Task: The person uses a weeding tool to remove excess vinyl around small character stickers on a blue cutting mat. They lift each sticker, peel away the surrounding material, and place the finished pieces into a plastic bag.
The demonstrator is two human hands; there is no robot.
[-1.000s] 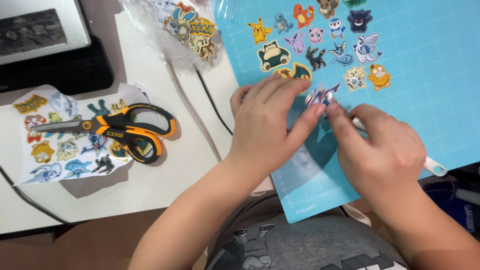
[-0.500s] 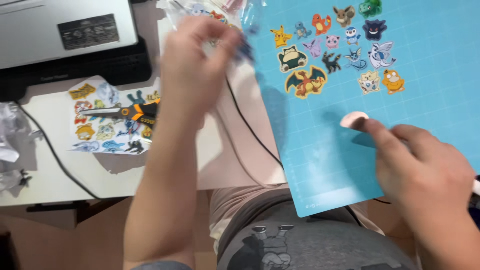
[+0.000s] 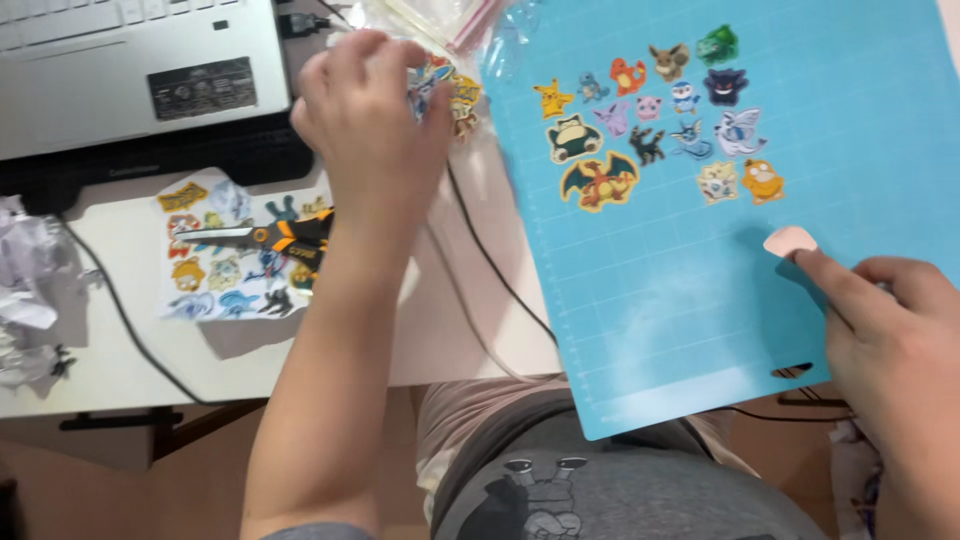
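Head view is looking straight down, and the left hand (image 3: 372, 115) is reaching up and away across the white desk (image 3: 120, 365), forearm stretched long, fingers curling together over a clear plastic bag of cut-out stickers (image 3: 445, 85); the fingertips are pinching at something there, though what exactly they are gripping is hidden behind the knuckles, so I cannot tell. The right hand (image 3: 890, 345) is sitting low at the right edge, index finger extended and pressing on the blue cutting mat (image 3: 680, 300), its tip touching the mat just beside a small pale pink oval piece (image 3: 790, 240); the other fingers are folding loosely, grasping nothing that shows. The mat is lying tilted, partly on the desk and partly overhanging the person's lap, carrying a cluster of colourful creature stickers (image 3: 655, 125) in its upper half. Left of the reaching arm, orange-handled scissors (image 3: 270, 238) are resting on a partly cut sticker sheet (image 3: 225, 260). A silver laptop (image 3: 140, 70) is sitting at the top left, crumpled white paper (image 3: 25, 290) at the far left edge, and a black cable (image 3: 495, 270) is running under the mat's edge.
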